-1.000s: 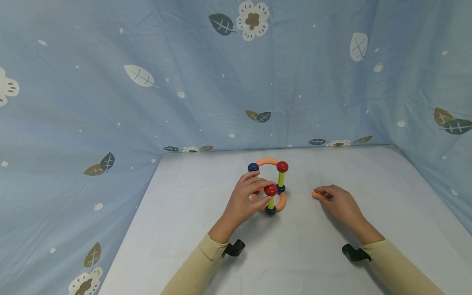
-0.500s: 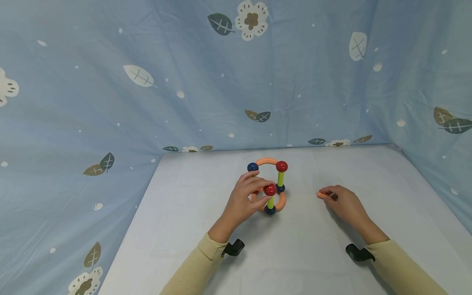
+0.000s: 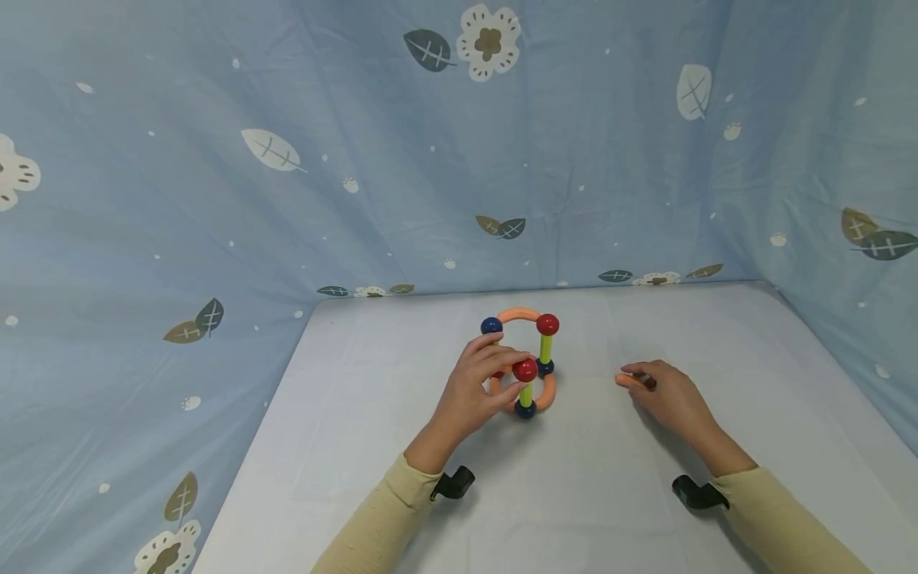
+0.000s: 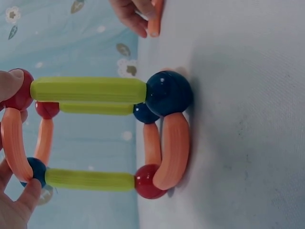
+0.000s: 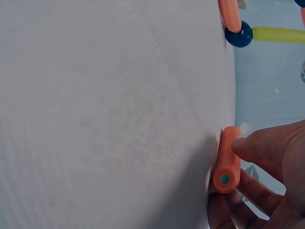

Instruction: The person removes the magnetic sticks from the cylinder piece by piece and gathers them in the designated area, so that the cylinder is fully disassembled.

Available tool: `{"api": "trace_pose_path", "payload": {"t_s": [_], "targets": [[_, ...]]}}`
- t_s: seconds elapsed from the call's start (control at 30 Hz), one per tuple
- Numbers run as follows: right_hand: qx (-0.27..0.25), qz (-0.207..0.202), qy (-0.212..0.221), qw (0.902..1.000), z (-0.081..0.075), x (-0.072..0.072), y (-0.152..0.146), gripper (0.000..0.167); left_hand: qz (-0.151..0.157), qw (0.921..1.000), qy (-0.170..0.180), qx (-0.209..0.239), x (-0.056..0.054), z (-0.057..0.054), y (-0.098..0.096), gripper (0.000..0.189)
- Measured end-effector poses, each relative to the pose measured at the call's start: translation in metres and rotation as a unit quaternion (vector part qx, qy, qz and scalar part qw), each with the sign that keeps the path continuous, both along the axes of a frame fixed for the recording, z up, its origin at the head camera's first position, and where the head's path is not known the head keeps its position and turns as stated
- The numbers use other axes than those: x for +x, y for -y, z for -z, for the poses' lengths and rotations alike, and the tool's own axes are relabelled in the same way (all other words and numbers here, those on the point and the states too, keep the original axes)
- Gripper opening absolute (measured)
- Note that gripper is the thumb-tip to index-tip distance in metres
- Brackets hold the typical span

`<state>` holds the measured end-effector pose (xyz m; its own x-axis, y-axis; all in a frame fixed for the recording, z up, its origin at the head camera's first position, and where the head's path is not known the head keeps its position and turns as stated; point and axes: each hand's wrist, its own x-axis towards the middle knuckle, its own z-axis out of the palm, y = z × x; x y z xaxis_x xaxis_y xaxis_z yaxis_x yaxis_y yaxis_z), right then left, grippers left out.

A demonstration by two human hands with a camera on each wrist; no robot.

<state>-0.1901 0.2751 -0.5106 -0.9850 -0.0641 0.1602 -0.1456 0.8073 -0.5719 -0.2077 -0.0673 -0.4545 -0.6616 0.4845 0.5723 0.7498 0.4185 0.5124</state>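
Note:
A stick-and-ball building toy point(image 3: 546, 349) stands on the white table, with lime upright sticks, orange curved sticks and red and dark blue balls. My left hand point(image 3: 466, 392) reaches over its near left side and holds its top balls; in the left wrist view the thumb lies on a red ball point(image 4: 21, 93) and fingertips touch a blue ball point(image 4: 38, 171). To the right of the toy, my right hand point(image 3: 670, 396) pinches a loose orange curved stick point(image 5: 227, 160) between thumb and fingers, low over the table. A small round bluish-grey insert shows in the stick's end.
The white tabletop point(image 3: 566, 494) ends at the back against a blue patterned cloth point(image 3: 402, 159) that also hangs along both sides. A black wrist camera mount point(image 3: 453, 482) sits at the left sleeve, another black mount point(image 3: 697, 493) at the right.
My right hand has shifted slightly to the right with the orange curved stick, away from the toy, then stayed put. My left hand and the toy keep their place.

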Motion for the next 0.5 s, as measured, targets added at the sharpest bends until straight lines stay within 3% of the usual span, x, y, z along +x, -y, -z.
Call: {"api": "trace_pose_path", "payload": {"t_s": [0.27, 0.5], "targets": [[-0.005, -0.005, -0.021, 0.9998, -0.004, 0.000, 0.004, 0.040, -0.014, 0.9998, -0.014, -0.005, -0.001, 0.002, 0.004, 0.050], [-0.020, -0.013, -0.067, 0.9974, -0.008, 0.004, 0.011, 0.035, -0.029, 0.9994, -0.014, 0.010, -0.003, 0.004, 0.011, 0.053]]}}
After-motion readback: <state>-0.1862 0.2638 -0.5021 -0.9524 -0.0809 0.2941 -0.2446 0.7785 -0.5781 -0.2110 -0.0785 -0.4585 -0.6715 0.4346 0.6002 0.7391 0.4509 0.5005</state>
